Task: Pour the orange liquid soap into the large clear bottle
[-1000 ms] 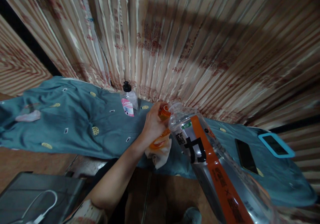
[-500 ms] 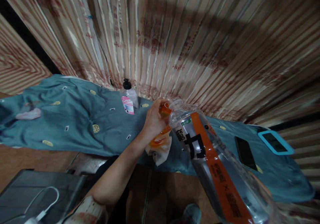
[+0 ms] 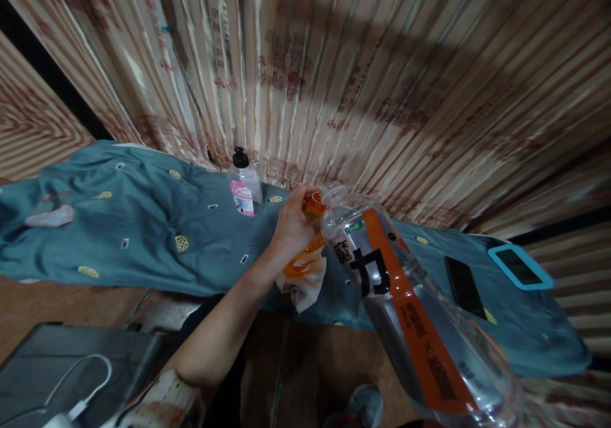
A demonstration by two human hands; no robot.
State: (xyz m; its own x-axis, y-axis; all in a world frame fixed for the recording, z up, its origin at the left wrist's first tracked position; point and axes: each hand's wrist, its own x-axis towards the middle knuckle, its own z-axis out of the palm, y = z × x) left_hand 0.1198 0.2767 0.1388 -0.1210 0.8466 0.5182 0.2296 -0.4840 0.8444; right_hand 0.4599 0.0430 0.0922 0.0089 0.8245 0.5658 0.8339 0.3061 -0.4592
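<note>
My left hand (image 3: 294, 224) is wrapped round the upper part of a small orange bottle (image 3: 312, 204), which stands on the cloth-covered surface. A crumpled whitish tissue or cloth (image 3: 305, 294) lies around its lower part. Close to the orange top is the mouth of a large clear plastic bottle (image 3: 410, 301) with an orange and silver label. That bottle is tilted, its neck pointing up and left; whether liquid flows I cannot tell. My right hand (image 3: 494, 342) grips it from behind, almost wholly hidden, with only a skin-toned sliver showing.
A clear pump bottle (image 3: 245, 193) with a black top stands left on the teal patterned cloth (image 3: 157, 243). To the right lie a black phone (image 3: 464, 288) and a blue-framed device (image 3: 520, 267). Behind rises a striped curtain (image 3: 305, 97). A white cable (image 3: 98, 383) rests on a grey surface lower left.
The view has shifted slightly. Both hands keep their holds, and the large bottle's mouth stays beside the orange top, with almost no visible movement.
</note>
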